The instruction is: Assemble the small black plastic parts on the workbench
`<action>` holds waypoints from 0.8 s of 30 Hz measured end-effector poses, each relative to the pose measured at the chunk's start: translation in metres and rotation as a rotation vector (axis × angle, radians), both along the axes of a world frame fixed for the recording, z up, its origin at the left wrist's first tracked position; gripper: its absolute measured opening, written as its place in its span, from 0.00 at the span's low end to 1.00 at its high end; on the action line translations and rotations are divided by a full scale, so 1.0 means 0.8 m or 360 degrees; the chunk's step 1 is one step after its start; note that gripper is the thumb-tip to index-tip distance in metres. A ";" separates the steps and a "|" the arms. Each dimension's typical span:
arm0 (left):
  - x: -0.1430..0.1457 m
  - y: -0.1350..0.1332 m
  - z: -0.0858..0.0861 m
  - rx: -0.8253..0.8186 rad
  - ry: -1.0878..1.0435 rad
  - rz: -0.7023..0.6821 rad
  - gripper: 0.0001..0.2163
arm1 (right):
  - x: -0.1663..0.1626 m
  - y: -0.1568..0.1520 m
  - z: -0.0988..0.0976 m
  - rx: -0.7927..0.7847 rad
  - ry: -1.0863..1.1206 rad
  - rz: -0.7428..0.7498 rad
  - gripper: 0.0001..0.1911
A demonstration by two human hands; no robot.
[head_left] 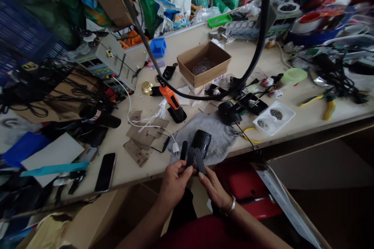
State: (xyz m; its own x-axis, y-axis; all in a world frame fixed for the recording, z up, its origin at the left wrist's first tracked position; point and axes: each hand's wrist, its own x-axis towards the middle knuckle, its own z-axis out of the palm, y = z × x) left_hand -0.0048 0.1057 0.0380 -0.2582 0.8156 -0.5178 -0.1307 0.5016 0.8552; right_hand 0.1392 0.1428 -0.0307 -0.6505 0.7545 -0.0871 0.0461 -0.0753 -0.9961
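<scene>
Both hands meet at the near edge of the workbench (292, 66), forearms coming up from the lap. The left hand (174, 183) curls its fingers around the lower ends of some narrow black strips (191, 157), and the right hand (214, 188), a metal bangle (232, 205) at its wrist, pinches one of those strips between thumb and forefinger. The strips seem joined to a black device (201, 142) that rests on a grey cloth (216, 136), though blur hides the joint.

The bench is pale, scuffed and crowded, with bags and crates heaped behind it. An orange tool (173, 103) lies just beyond the cloth, a white cable (137, 122) loops to its left, and a phone (105, 172) lies near the front edge. An open cardboard box (203, 64) stands farther back. A thick black hose (261, 27) arcs down across the view. Yellow-handled pliers (329, 107) sit well to the right.
</scene>
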 end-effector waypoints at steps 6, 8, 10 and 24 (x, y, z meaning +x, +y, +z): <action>-0.006 -0.002 0.002 -0.0014 0.0054 -0.0031 0.13 | -0.005 -0.003 -0.004 -0.0054 0.0029 0.0035 0.19; -0.008 -0.003 0.004 -0.0011 0.0054 -0.0024 0.13 | -0.007 -0.004 -0.005 -0.0072 0.0034 0.0034 0.18; -0.010 -0.003 0.004 -0.0007 0.0071 -0.0023 0.13 | -0.010 -0.003 -0.004 -0.0090 0.0044 0.0038 0.18; -0.021 -0.010 -0.005 0.0007 0.0091 -0.0050 0.12 | -0.019 -0.006 -0.011 -0.0026 0.0028 0.0049 0.17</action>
State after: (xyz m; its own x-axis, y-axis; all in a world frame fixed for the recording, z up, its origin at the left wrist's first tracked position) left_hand -0.0215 0.0977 0.0337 -0.2619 0.8258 -0.4994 -0.0657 0.5010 0.8629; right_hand 0.1237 0.1379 -0.0396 -0.6747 0.7328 -0.0878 0.0310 -0.0907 -0.9954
